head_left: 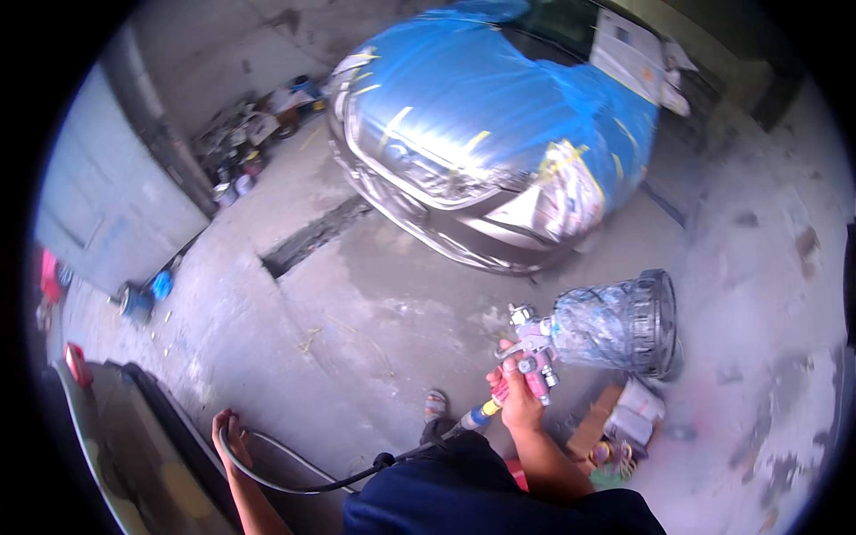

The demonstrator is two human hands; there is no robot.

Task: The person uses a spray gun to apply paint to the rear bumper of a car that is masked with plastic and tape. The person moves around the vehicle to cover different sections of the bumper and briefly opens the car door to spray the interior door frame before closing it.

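Observation:
My right hand [522, 406] is closed round the grip of a paint spray gun [535, 343]. A large, paint-smeared clear cup [593, 330] with a dark ribbed end joins the gun and points to the right. From the grip's lower end, past a yellow-and-blue fitting [483, 412], a dark air hose [339, 486] loops across my body to the left. My left hand [232, 441] has its fingers curled round that hose, out beside my left side. Ahead stands a car [446, 214], its bonnet under blue plastic sheeting [464, 89] with yellow tape, its grey front bumper exposed.
Another vehicle [152, 455] is close on my left. A narrow floor trench [316, 236] runs toward the car. Cardboard and tape rolls [615, 455] lie by my right side. Cans and clutter [241, 147] line the back wall; a blue bucket [135, 303] stands near the pale door [116, 187].

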